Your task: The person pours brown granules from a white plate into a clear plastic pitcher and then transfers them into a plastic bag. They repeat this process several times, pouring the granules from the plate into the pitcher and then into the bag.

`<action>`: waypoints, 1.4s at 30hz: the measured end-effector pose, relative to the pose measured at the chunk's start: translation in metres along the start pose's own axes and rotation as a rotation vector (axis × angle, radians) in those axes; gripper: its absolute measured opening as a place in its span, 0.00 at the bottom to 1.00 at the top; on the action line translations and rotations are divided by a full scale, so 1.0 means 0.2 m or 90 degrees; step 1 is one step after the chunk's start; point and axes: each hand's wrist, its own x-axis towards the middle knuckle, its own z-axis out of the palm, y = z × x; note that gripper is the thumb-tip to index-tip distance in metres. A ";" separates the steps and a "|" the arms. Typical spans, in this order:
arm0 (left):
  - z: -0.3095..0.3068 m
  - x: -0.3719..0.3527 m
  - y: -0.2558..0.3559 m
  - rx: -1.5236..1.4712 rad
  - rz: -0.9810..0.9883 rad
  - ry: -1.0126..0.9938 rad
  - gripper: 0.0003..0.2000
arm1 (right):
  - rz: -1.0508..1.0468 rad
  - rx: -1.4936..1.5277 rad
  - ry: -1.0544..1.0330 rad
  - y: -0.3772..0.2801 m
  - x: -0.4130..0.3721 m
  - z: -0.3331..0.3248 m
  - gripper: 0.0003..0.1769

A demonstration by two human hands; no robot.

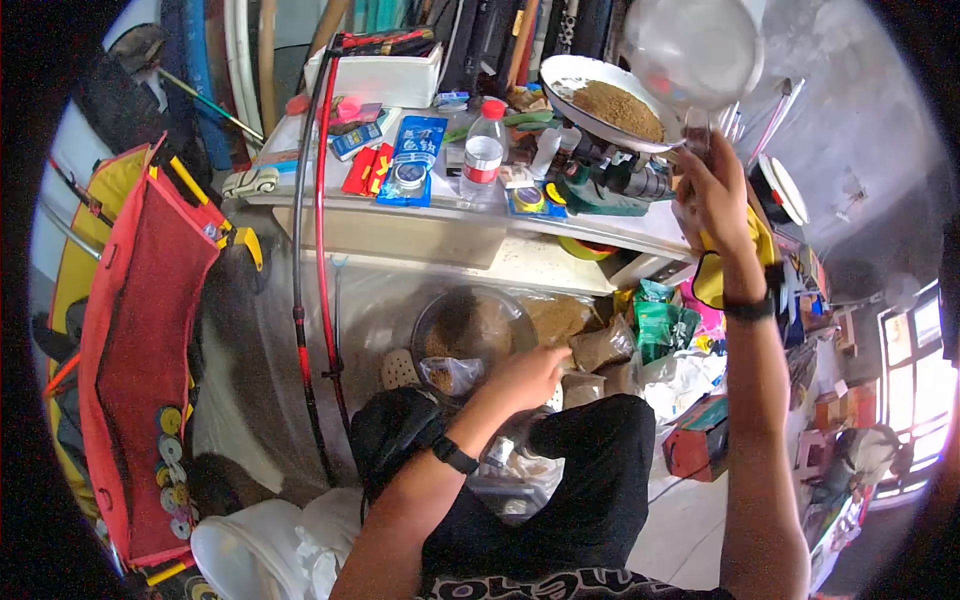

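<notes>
My right hand [716,190] is raised at the upper right, its fingers wrapped round the handle of a translucent, round-bowled scoop [695,50]. The scoop's bowl stands up beside a white bowl [562,82] that holds brown, crumbly grains [615,108]. My left hand [530,378] is low, in front of my knees, with its fingers curled; whether anything is in them is hidden. Just beyond it sits a round dark-rimmed basin [520,318] with brownish grains in it and a small clear bag [452,377] at its near side.
A cluttered table [450,207] carries a red-capped bottle [484,150], blue packets [418,140] and a white box [385,80]. Black-and-red rods [322,200] stand before it. A red bag [150,290] is at left, a white bucket [250,550] below, and bagged material [605,345] right of the basin.
</notes>
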 end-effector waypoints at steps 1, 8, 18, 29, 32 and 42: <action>-0.02 0.00 0.03 -0.141 0.007 0.054 0.17 | 0.023 0.110 -0.061 -0.08 -0.12 0.00 0.16; -0.09 -0.02 0.06 -0.846 0.237 -0.132 0.29 | 0.287 0.336 -0.356 0.04 -0.89 0.20 0.18; 0.12 0.06 -0.01 -1.046 -0.058 0.068 0.15 | 0.168 0.118 -0.525 0.45 -0.98 0.31 0.23; 0.18 0.12 -0.07 -1.113 -0.290 0.150 0.12 | 0.174 0.086 0.203 1.17 0.02 -0.28 0.29; 0.20 0.14 -0.08 -1.096 -0.295 0.141 0.12 | 0.216 0.127 0.238 1.19 0.15 -0.30 0.38; 0.27 0.18 -0.11 -1.054 -0.359 0.100 0.13 | 0.137 0.073 0.264 1.40 0.37 -0.24 0.40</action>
